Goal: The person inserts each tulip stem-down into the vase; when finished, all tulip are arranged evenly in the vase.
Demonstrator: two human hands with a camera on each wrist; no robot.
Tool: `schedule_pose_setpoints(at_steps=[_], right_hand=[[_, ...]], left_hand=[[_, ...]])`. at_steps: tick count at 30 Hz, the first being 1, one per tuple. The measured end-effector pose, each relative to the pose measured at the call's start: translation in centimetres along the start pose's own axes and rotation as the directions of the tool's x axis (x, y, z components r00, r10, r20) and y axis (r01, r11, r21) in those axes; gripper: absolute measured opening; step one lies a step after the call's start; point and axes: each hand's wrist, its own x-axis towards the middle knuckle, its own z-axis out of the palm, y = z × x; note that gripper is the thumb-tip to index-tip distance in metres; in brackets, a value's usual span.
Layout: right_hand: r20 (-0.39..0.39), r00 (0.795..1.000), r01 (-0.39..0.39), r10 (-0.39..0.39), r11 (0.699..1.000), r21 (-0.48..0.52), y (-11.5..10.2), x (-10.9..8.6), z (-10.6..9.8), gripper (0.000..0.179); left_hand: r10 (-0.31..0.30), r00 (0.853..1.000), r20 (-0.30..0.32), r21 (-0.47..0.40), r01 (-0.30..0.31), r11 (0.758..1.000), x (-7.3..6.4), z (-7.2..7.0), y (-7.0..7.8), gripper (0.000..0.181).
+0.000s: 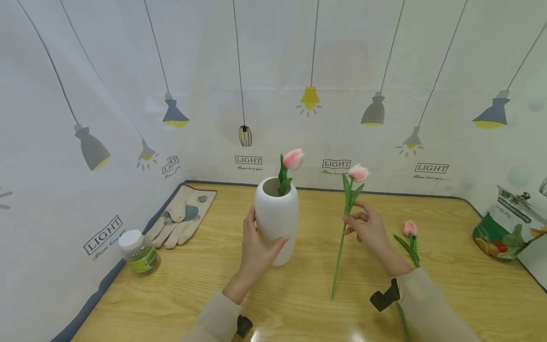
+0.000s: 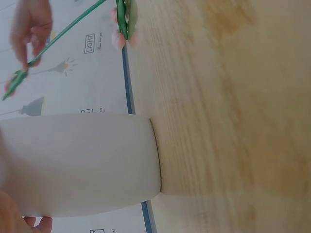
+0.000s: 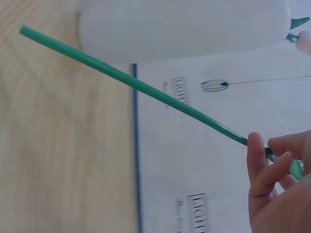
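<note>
A tall white vase (image 1: pixel 278 218) stands upright on the wooden table, with one pink tulip (image 1: pixel 294 159) in its mouth. My left hand (image 1: pixel 259 249) grips the vase's side, fingers round the far left and thumb across the front. To the right, my right hand (image 1: pixel 365 225) pinches a second pink-and-white tulip (image 1: pixel 358 173) just below its leaves. Its long green stem (image 3: pixel 146 89) slants down beside the vase in the right wrist view. A third pink tulip (image 1: pixel 410 228) lies on the table by the right forearm, its stem partly hidden under the sleeve.
At the left lie a pair of work gloves (image 1: pixel 183 216) and a small jar (image 1: pixel 138 251) with a white lid. A green and white food bag (image 1: pixel 504 225) stands at the far right. A white printed curtain (image 1: pixel 273 57) borders the table's back and sides.
</note>
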Motion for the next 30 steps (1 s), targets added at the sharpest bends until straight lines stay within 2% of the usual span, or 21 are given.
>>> schedule_pose_setpoints(at_steps=[4,7,11,14,17,24,26,28,30], right_hand=[[-0.094,0.988,0.127,-0.122,0.991,0.050,-3.7,0.9,0.3,0.051],[-0.170,0.957,0.252,-0.233,0.963,0.096,-7.1,1.6,0.7,0.046],[-0.203,0.918,0.378,-0.341,0.908,0.183,-11.7,1.9,0.8,0.044],[-0.201,0.889,0.452,-0.412,0.859,0.241,-15.0,1.8,0.8,0.044],[-0.198,0.852,0.523,-0.485,0.810,0.266,-17.7,1.7,1.0,0.043],[-0.251,0.770,0.637,-0.587,0.682,0.358,-21.5,1.6,1.3,0.042],[-0.284,0.754,0.656,-0.593,0.657,0.371,-22.2,1.7,1.4,0.043],[-0.321,0.729,0.684,-0.604,0.638,0.354,-22.7,1.8,1.5,0.043],[-0.341,0.722,0.692,-0.601,0.634,0.346,-23.0,1.9,1.7,0.043]], left_hand=[[0.003,1.000,-0.006,0.007,-0.003,1.000,0.0,-0.2,-0.2,0.098],[-0.005,1.000,-0.011,-0.003,0.005,1.000,0.0,-0.2,-0.2,0.098],[-0.018,1.000,0.001,-0.028,0.018,0.999,0.0,-0.1,-0.3,0.097],[-0.002,1.000,-0.003,-0.023,0.002,1.000,0.0,0.0,-0.2,0.097],[0.016,1.000,-0.012,-0.022,-0.016,1.000,0.1,0.1,-0.3,0.097],[-0.016,1.000,0.002,-0.029,0.016,0.999,0.2,0.2,-0.4,0.097],[-0.023,1.000,-0.004,-0.023,0.023,0.999,0.1,0.2,-0.4,0.097],[-0.026,1.000,-0.009,-0.023,0.026,0.999,0.1,0.2,-0.4,0.098],[-0.025,1.000,-0.013,-0.024,0.024,0.999,0.1,0.1,-0.4,0.098]])
